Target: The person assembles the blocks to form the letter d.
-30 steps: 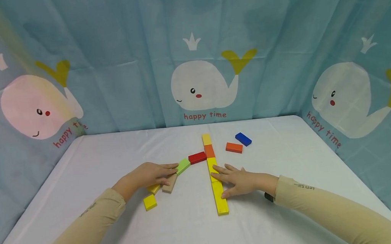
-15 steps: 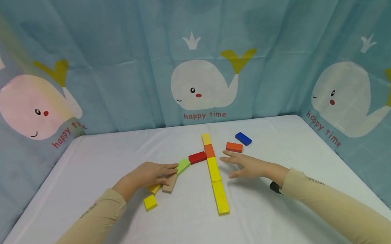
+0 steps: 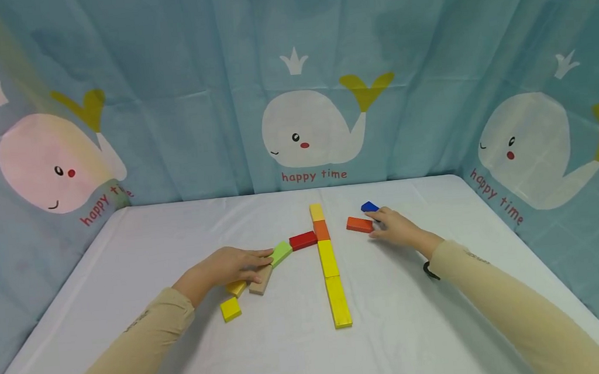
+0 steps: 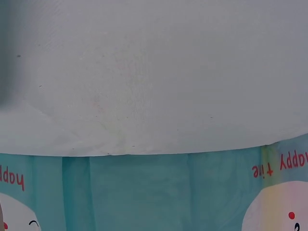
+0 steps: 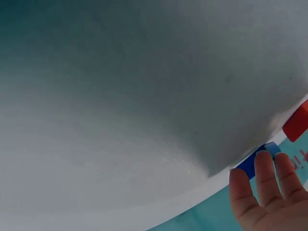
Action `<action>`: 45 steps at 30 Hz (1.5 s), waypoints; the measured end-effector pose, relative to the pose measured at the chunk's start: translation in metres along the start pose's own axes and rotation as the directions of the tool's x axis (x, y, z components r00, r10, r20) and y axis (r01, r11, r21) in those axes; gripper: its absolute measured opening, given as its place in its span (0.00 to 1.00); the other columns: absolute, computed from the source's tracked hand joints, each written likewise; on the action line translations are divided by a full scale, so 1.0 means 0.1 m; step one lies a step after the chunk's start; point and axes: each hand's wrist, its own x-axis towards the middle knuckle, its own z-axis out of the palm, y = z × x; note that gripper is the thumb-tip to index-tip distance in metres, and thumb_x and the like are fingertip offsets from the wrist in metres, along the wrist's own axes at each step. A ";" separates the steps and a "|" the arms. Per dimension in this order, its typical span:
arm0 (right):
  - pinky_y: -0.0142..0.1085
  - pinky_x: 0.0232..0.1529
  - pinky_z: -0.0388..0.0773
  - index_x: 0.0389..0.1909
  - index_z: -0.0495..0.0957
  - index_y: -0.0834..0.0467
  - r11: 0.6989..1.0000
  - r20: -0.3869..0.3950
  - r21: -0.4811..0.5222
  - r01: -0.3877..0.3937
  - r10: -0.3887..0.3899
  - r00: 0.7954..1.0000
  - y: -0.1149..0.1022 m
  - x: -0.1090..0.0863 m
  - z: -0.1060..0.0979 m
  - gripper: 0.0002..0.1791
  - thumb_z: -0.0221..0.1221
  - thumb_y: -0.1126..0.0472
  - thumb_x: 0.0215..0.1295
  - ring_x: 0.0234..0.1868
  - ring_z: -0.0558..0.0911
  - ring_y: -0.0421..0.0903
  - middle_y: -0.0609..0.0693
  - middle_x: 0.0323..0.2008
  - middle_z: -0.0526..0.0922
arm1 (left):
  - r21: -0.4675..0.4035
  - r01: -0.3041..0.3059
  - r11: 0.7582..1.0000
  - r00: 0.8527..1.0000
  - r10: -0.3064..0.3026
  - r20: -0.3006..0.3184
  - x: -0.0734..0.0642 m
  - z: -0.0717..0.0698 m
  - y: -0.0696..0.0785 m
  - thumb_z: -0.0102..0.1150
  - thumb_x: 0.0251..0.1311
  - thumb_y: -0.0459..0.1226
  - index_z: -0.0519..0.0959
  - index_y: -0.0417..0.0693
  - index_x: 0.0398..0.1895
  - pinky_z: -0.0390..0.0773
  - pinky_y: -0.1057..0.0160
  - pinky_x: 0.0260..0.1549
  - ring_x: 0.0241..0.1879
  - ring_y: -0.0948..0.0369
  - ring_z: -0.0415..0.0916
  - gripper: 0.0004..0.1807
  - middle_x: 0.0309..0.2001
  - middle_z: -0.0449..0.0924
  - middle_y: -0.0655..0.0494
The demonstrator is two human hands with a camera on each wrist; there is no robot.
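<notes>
With fairly straight fingers, my left hand (image 3: 225, 270) rests at the lime green block (image 3: 281, 251) and the plain wooden block (image 3: 261, 282), covering part of each. My right hand (image 3: 399, 228) is at the far right, its fingers reaching the blue block (image 3: 368, 206) and hiding part of it. In the right wrist view, extended fingertips (image 5: 264, 161) lie in front of the blue block (image 5: 249, 165); no firm grip shows. Just left of that hand's thumb lies an orange-red block (image 3: 357, 224). The left wrist view has neither hand nor blocks.
A column on the white tabletop (image 3: 395, 332) has a pale yellow block (image 3: 317, 212), an orange block (image 3: 321, 230) and two yellow blocks (image 3: 339, 301). A red block (image 3: 302, 241) joins its left side. A yellow block (image 3: 230, 309) lies near the left wrist. A whale-print curtain (image 3: 211, 141) surrounds the table.
My right hand has lifted off the yellow blocks in the column and moved right and away to the blue block. The left hand has stayed put.
</notes>
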 end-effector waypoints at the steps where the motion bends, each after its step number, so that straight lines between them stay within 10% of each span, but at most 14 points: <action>1: 0.54 0.56 0.70 0.70 0.63 0.63 1.000 0.008 0.002 -0.008 0.008 1.000 0.01 0.01 -0.01 0.35 0.62 0.55 0.66 0.50 0.72 0.58 0.66 0.52 0.70 | -0.004 0.002 1.000 1.000 -0.002 0.004 0.00 -0.01 0.00 0.56 0.61 0.54 0.70 0.51 0.68 0.72 0.54 0.56 0.63 0.55 0.70 0.33 0.72 0.62 0.59; 28: 0.40 0.38 0.65 0.59 0.76 0.61 0.989 0.083 0.062 -0.132 0.127 0.988 0.02 0.22 -0.03 0.26 0.65 0.55 0.63 0.40 0.68 0.52 0.57 0.38 0.65 | -0.045 -0.001 0.999 1.000 0.001 0.005 0.02 0.04 -0.01 0.57 0.61 0.54 0.70 0.51 0.68 0.70 0.53 0.59 0.65 0.54 0.67 0.33 0.71 0.62 0.60; 45: 0.54 0.59 0.69 0.55 0.77 0.66 0.937 -0.005 0.323 -0.136 0.145 0.989 -0.16 -0.06 -0.03 0.23 0.64 0.57 0.63 0.56 0.72 0.61 0.65 0.54 0.77 | -0.062 0.038 0.997 0.999 -0.038 0.003 0.02 0.00 0.00 0.59 0.58 0.54 0.71 0.53 0.67 0.71 0.52 0.58 0.63 0.53 0.70 0.34 0.71 0.63 0.61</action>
